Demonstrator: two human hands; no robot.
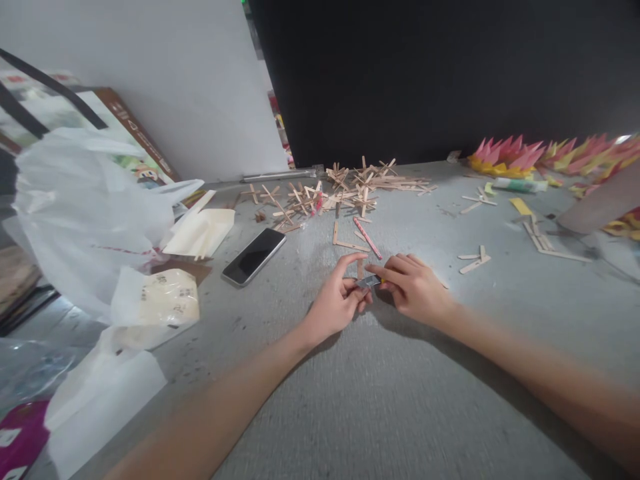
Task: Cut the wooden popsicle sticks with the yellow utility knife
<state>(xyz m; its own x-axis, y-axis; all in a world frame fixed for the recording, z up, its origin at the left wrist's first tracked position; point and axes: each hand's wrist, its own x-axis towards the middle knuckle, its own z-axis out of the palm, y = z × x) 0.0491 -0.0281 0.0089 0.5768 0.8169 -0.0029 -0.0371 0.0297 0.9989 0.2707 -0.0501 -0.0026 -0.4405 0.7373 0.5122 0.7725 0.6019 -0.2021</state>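
In front of me, my left hand point(341, 293) is closed around a small silver-grey object with a yellow end point(369, 281); its exact kind is unclear. From the other side, the fingers of my right hand point(411, 283) pinch the yellow end. A short wooden stick point(360, 268) shows upright just behind my left fingertips. Beyond the hands lie an L-shaped pair of craft sticks point(347, 247) and a pink-and-white patterned pencil-like rod point(367, 239).
A heap of craft sticks point(350, 190) spreads at the back. Left are a phone point(254, 256), white plastic bag point(85, 207) and paper packet point(167, 298). Small stick groups point(475, 259), a glue stick point(519, 185) and pink-yellow folded paper point(507, 155) lie right.
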